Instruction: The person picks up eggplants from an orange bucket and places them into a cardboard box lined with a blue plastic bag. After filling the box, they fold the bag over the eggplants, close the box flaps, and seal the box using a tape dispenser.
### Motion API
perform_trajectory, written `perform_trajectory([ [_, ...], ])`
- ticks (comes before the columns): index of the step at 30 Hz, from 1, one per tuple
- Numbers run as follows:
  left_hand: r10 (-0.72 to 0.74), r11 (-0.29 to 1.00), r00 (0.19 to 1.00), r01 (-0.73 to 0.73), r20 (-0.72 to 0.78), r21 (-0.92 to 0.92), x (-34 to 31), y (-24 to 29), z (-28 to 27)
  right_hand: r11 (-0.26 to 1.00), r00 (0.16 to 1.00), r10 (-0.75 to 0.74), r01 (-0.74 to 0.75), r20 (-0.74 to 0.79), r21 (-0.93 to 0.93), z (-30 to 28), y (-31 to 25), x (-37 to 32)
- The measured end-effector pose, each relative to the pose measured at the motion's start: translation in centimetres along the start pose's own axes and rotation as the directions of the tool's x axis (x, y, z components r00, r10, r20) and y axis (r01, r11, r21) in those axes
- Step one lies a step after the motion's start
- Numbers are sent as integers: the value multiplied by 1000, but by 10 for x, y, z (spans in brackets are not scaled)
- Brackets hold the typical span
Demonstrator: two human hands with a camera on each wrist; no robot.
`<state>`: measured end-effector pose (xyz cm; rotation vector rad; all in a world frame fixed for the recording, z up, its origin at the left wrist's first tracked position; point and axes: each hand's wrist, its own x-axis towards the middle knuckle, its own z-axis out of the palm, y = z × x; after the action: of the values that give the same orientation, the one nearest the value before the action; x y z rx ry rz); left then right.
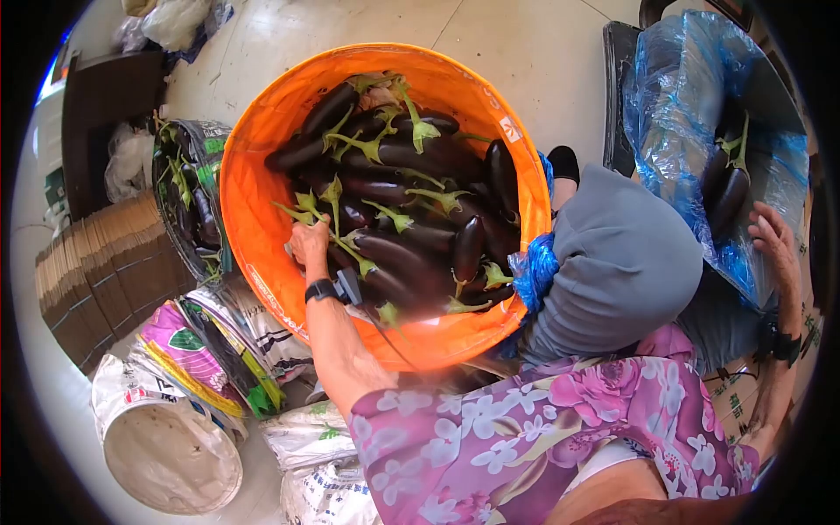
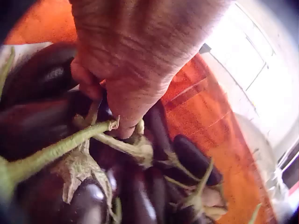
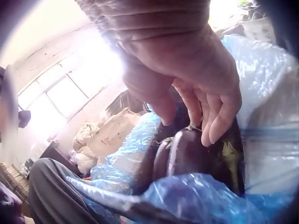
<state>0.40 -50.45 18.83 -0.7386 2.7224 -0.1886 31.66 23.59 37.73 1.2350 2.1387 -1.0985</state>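
- Eggplants: heaped in the orange tub, stems pointing every way; others lie in the film-lined box, near 3 o'clock of the tub.
- Left hand: at the heap's 8 o'clock, fingers curled among stems, tips hidden; whether one is pinched cannot be told.
- Right hand: at the box's 5 o'clock, over its eggplants, fingers spread and loosely bent, with no grip visible.
- Handling (judgement): free a stem from its neighbours before lifting, support the heavy end, and set it down gently; glossy skin probably scuffs, and stem ends could snag the film.
- Floor: pale tiles, seen at 12 o'clock.
- Room: cardboard stack between 8 and 9 o'clock of the tub; sacks nearer 8; bright window between 9 and 10 in the right wrist view.
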Motion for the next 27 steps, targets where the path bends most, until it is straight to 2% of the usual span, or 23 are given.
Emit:
perform_trajectory([
  [1,-12,999,999,10,-32,-48,-7,2,-10,1000,998,-15,14,-54,-17,-1,-6,-1],
  [2,43,982,990,-66,-134,-174,-17,-3,-19,995,995,-77,73,-66,-72,-4,-13,-1],
  [3,47,982,989,-71,-140,-172,-26,-5,-28,995,995,-77,73,-67,-65,-8,-14,3],
  [5,98,939,955,-182,-280,-292,-43,-8,-40,990,986,-139,136,-92,-40,-14,-15,17],
  [6,191,896,893,-328,-407,-299,-52,-11,-42,983,981,-178,172,-84,-68,-14,-26,18],
  [7,190,897,893,-327,-409,-297,-67,-2,-56,983,980,-179,174,-82,-65,-10,-33,18],
  [9,162,672,800,-518,-577,-529,-92,16,-85,958,960,-269,258,-76,-127,-4,-48,14],
  [10,167,445,787,-597,-594,-667,-91,18,-98,949,953,-298,288,-64,-131,2,-61,6],
  [11,107,318,859,-507,-501,-801,-95,17,-113,950,952,-298,288,-71,-121,5,-69,1],
  [12,161,82,895,-431,-415,-898,-103,18,-133,944,946,-320,312,-57,-109,8,-75,-4],
  [13,241,-149,910,-309,-337,-939,-109,21,-151,937,939,-340,334,-45,-96,12,-83,-9],
  [14,386,-326,864,-200,-323,-924,-113,28,-163,941,941,-333,328,-63,-85,16,-92,-14],
  [17,477,-373,828,-113,-295,-921,-154,95,-176,887,885,-460,457,69,62,33,-105,-9],
  [18,559,-361,764,-125,-321,-924,-169,117,-181,868,866,-496,493,61,48,42,-119,-16],
  [19,544,-359,785,-104,-298,-927,-186,147,-182,764,764,-644,645,42,-12,49,-124,-16],
  [20,677,-365,679,-23,-283,-931,-191,167,-181,646,647,-763,763,15,-23,54,-133,-16],
  [21,792,-356,549,62,-267,-932,-196,188,-180,609,609,-793,793,-5,-18,59,-140,-15],
  [22,811,-317,543,92,-220,-944,-227,222,-187,598,599,-801,799,1,-57,59,-155,-21],
  [23,861,-286,462,92,-213,-954,-248,249,-193,466,464,-884,884,-54,-44,65,-163,-18],
  [25,914,-164,391,121,-104,-979,-302,295,-210,301,294,-953,942,-71,-147,71,-179,-13],
  [27,981,-115,176,216,-77,-970,-328,325,-216,453,459,-888,870,-16,-194,62,-173,-20],
])
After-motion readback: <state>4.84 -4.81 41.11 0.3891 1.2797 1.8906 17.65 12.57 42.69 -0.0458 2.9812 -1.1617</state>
